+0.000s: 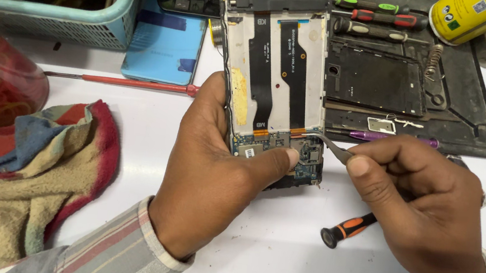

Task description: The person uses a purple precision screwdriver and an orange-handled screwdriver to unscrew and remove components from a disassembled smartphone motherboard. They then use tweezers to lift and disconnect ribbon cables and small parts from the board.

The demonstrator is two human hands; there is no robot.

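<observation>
Over the white worktop [278, 256], the left hand [214, 176] grips an opened phone [277, 73], thumb pressed on its lower circuit board [281, 150]. The right hand [424, 206] pinches metal tweezers [330, 146], whose tips meet the board beside the orange flex connectors. Doing this well likely means keeping the thumb firm, wrist braced, and lifting gently without scraping nearby components.
</observation>
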